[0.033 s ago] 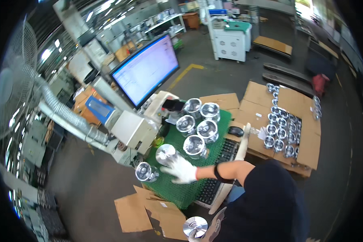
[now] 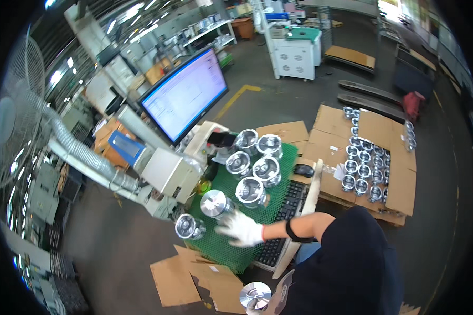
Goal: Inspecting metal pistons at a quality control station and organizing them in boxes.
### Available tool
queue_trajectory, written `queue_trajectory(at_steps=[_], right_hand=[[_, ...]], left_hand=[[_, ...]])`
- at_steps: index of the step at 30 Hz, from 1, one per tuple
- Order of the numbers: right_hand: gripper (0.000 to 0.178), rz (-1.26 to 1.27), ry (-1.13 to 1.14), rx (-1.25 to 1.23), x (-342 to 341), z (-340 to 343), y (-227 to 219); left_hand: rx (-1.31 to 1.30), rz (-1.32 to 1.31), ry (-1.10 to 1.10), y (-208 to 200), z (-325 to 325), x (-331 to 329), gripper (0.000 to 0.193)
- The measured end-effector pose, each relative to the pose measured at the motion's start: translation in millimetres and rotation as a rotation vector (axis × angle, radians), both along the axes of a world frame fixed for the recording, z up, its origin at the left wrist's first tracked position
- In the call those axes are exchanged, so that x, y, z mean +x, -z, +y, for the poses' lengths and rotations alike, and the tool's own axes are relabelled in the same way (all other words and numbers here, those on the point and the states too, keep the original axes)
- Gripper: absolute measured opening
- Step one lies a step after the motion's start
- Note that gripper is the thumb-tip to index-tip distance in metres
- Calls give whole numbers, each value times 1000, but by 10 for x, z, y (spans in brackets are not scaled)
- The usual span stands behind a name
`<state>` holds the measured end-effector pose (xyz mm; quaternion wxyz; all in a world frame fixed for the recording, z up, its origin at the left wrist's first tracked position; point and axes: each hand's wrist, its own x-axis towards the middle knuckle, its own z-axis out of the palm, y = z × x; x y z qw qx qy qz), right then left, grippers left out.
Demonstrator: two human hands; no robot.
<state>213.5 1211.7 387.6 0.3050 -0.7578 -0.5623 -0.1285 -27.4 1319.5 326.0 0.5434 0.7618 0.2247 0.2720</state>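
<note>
My right hand [image 2: 240, 229], in a white glove, is over the green mesh mat [image 2: 231, 252] with its fingers spread and slightly blurred. Just beyond its fingertips stands a shiny metal piston [image 2: 214, 203], flat disc face up; I cannot tell whether the glove still brushes it. Another piston [image 2: 189, 227] stands at the mat's left corner. Several more pistons [image 2: 251, 191] stand grouped on the far part of the mat, hollow-looking ends up. At the lower edge, my left hand [image 2: 253, 306], mostly cut off, grips a piston [image 2: 256, 294] with its round face up.
A keyboard [image 2: 273, 247] and a mouse [image 2: 304, 170] lie along the mat's right side. Behind it are a monitor [image 2: 186, 97] and a white boxy machine [image 2: 165, 170]. Cardboard [image 2: 326, 147] on the right bears rows of pistons. Cardboard flaps [image 2: 173, 278] jut out below the mat.
My right hand has drawn back a little from the flat-faced piston, toward the lower right. My left hand keeps its grip on its piston. The whole view has shifted slightly.
</note>
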Motion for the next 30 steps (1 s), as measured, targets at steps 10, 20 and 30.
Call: queue_trajectory(at_steps=[10,20,30], right_hand=[[33,440,-137,-941,-326,-1399,926],[49,1711,-236,-315,-419,-1524,777],[57,2546,-174,212,100,-1353,-387]], left_hand=[[184,38,174,-241,-355,278,33],[279,96,128,-299,-954,354,28],[-1370,-402,-89,-1557,-1281,947,39]])
